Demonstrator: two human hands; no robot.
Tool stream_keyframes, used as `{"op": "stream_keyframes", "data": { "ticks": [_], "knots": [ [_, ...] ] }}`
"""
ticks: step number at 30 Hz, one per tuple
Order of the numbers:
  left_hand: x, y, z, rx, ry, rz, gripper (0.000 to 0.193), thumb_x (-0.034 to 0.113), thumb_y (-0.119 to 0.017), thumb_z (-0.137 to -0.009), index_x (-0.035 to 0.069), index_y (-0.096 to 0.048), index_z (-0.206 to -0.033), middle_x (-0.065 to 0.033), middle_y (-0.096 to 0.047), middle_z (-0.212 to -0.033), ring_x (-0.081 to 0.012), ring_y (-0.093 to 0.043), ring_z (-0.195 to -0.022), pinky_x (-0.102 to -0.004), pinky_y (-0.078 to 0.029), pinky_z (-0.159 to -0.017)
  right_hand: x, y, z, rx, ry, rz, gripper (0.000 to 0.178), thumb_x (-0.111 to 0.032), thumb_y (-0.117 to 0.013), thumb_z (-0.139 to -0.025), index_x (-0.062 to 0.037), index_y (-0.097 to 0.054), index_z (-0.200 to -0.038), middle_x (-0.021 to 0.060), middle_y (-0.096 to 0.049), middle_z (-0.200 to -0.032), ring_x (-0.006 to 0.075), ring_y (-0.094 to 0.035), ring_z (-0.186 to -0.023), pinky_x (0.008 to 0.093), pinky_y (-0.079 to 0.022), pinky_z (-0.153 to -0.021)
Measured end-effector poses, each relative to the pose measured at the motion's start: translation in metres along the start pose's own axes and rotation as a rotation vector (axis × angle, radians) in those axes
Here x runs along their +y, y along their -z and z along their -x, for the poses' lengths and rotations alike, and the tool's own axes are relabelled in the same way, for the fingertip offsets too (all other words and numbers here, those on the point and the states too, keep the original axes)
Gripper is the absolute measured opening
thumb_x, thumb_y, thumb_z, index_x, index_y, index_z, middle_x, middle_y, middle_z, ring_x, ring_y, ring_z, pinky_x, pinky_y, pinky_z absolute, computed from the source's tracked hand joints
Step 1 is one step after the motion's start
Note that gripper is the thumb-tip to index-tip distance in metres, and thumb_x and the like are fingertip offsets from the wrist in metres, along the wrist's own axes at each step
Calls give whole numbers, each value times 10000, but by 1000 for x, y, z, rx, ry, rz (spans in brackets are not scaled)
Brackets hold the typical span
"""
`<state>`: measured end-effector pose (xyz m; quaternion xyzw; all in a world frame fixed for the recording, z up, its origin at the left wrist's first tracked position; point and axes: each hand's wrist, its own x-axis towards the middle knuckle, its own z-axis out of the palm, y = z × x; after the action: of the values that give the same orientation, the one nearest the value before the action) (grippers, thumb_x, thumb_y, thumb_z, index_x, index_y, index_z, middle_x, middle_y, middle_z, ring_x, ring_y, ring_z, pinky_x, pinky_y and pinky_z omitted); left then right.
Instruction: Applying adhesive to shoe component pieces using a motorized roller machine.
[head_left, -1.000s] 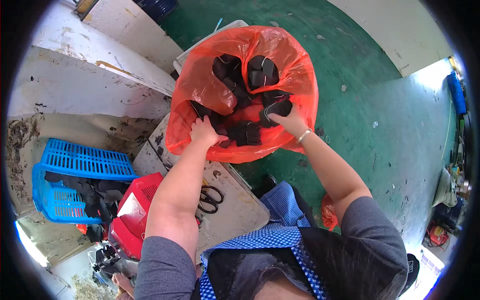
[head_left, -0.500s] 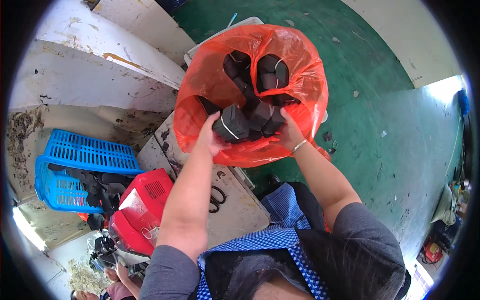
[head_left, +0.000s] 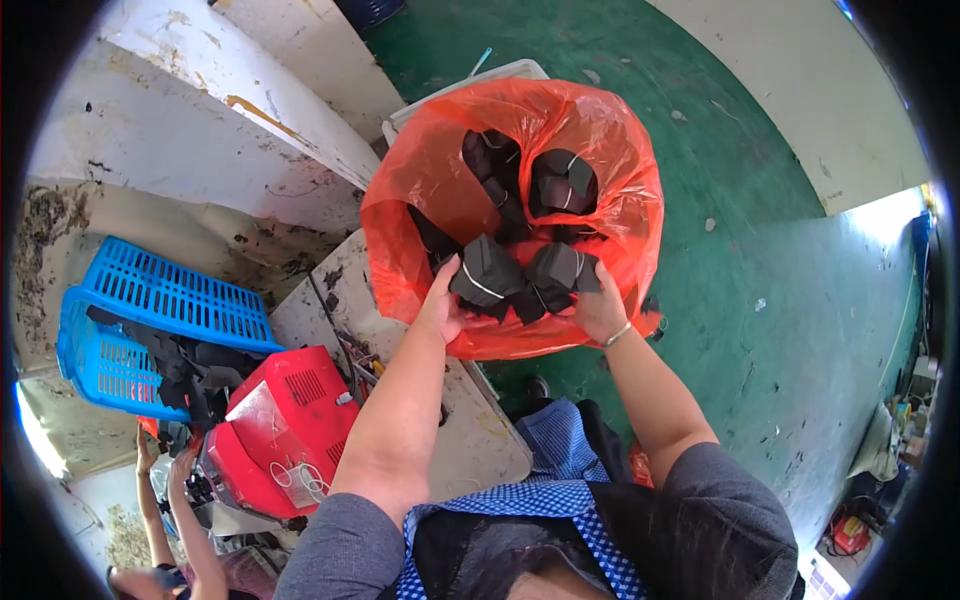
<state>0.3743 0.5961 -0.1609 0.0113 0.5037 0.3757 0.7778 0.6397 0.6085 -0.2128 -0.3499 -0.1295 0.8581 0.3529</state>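
Bundles (head_left: 566,182), black and banded, already lay in the red bag (head_left: 420,168); your left hand (head_left: 436,304) and right hand (head_left: 603,309) each gripped another, not yet released

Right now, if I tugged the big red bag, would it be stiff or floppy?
The red bag would probably be floppy, since its thin-looking, shiny plastic is creased and folded. It would likely feel heavier than an empty bag, because several black bundles are inside. Those might shift about, as they lie at different angles.
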Motion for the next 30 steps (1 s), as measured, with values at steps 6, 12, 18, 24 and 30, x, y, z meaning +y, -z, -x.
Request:
{"op": "stream_keyframes", "data": {
  "ticks": [6,12,18,24,30],
  "knots": [
    [-17,-17,34,-59,-344,-91,508,387,-628,-770,143,-492,-1195,-33,-561,-1151,-199,-503,-1080,-414,-399,-903,-17,-36,41,-96,151,-165,757,-634,-433,-778,-145,-336,-1347,93,-345,-1391,320,-318,-1274,588,-248,-973],
    [2,-32,124,-269,-696,-467,551,307,-758,-647,131,-505,-1105,-85,-204,-1367,-224,-376,-1167,-384,-364,-925,-46,-91,99,-333,389,135,834,-645,-452,-756,-83,-307,-1355,131,-335,-1391,336,-318,-1274,600,-301,-952],
    [-77,-6,283,12,-829,-862,765,388,-810,-560,125,-450,-1181,-128,-80,-1397,-256,-301,-1211,-363,-380,-914,-1,-147,162,-522,31,-68,860,-584,-536,-735,-39,-286,-1352,150,-361,-1359,335,-379,-1235,558,-347,-959],
    [-158,88,400,155,-661,-528,635,426,-711,-631,58,-512,-1109,-195,-174,-1411,-291,-164,-1324,-400,-257,-1007,109,-193,204,-412,-524,97,787,-594,-510,-744,-114,-330,-1341,165,-389,-1323,375,-434,-1147,597,-337,-931],
    [-261,192,475,268,-626,-159,463,367,-620,-754,36,-528,-1065,-148,-217,-1394,-240,-252,-1278,-349,-232,-1022,243,-256,232,-387,-777,271,714,-546,-489,-769,-131,-353,-1334,160,-392,-1327,361,-410,-1175,584,-336,-936]
  ]
}}
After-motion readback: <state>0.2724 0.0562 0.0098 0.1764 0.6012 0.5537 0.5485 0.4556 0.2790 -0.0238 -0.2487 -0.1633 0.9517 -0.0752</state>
